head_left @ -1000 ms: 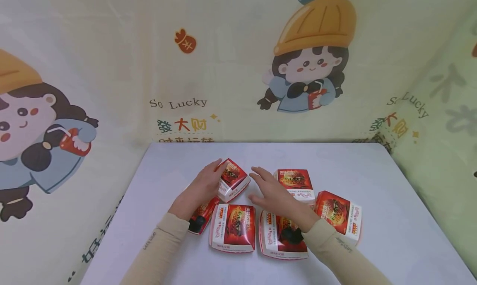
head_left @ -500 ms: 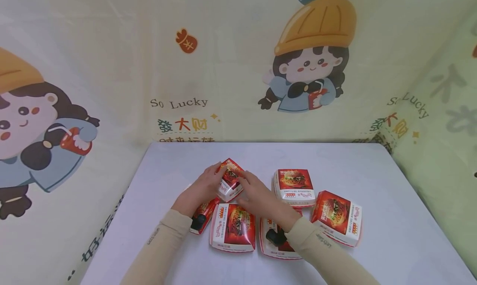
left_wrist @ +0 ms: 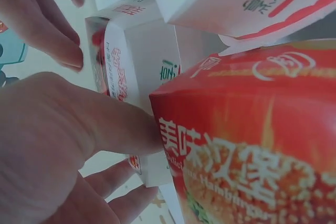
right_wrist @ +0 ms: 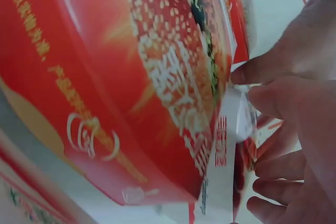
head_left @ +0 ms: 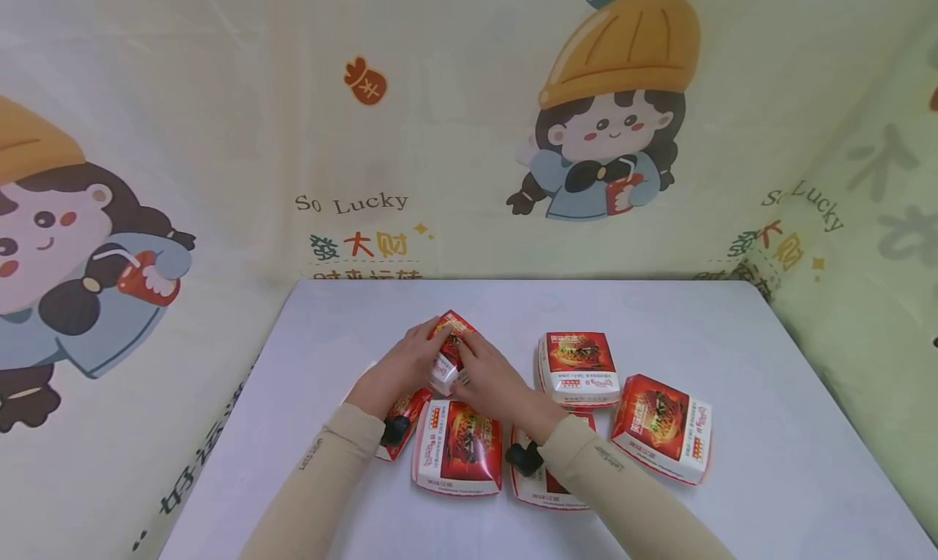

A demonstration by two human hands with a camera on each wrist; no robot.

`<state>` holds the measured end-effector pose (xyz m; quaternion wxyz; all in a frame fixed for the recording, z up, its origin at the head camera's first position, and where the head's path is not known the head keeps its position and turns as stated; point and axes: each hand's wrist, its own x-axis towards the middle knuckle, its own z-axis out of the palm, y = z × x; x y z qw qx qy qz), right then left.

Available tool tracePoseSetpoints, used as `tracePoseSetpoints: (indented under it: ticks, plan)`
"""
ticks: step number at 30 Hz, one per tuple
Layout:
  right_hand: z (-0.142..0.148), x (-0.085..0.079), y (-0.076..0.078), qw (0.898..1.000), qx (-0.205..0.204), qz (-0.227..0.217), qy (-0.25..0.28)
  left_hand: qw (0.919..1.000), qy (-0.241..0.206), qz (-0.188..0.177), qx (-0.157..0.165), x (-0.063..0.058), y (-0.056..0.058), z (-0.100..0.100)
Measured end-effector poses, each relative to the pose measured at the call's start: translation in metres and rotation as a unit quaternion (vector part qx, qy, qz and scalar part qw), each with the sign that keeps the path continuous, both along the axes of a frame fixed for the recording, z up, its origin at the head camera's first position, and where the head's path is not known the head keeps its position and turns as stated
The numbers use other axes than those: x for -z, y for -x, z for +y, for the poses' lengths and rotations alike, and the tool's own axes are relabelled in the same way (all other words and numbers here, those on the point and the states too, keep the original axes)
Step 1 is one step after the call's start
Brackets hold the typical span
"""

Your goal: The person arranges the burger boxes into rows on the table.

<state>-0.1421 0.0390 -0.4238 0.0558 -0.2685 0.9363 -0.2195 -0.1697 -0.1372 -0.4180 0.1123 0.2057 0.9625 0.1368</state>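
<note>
A red-and-white hamburger box [head_left: 456, 322] stands turned at an angle toward the back left of the group. My left hand [head_left: 399, 365] grips its left side; in the left wrist view the thumb [left_wrist: 113, 121] lies against the carton. From the right, my right hand [head_left: 494, 381] holds the same box, its fingers near the left ones. The right wrist view has the right hand [right_wrist: 310, 145] curled at the box's white side [right_wrist: 220, 156]. Directly in front lies another hamburger box [head_left: 469, 446]. Under the left wrist a further box [head_left: 414, 413] is partly hidden.
One box [head_left: 545, 491] lies partly beneath the right forearm. Farther right are a box [head_left: 579, 365] at the back and a slanted box [head_left: 663, 426]. All rest on a white table [head_left: 733, 340], with a printed cloth [head_left: 454, 137] behind it.
My right hand has moved left from beside the back-right box and now takes hold of the angled hamburger box. The left hand stays on that box, almost in place.
</note>
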Motion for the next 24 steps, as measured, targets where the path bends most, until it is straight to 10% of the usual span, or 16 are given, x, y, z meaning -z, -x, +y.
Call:
tracePoseSetpoints:
  ticks: [24]
  plan:
    - [-0.0061, 0.0047, 0.0050, 1.000, -0.009, 0.005, -0.029, 0.9989, 0.017, -0.028, -0.033, -0.0045, -0.0008, 0.0082]
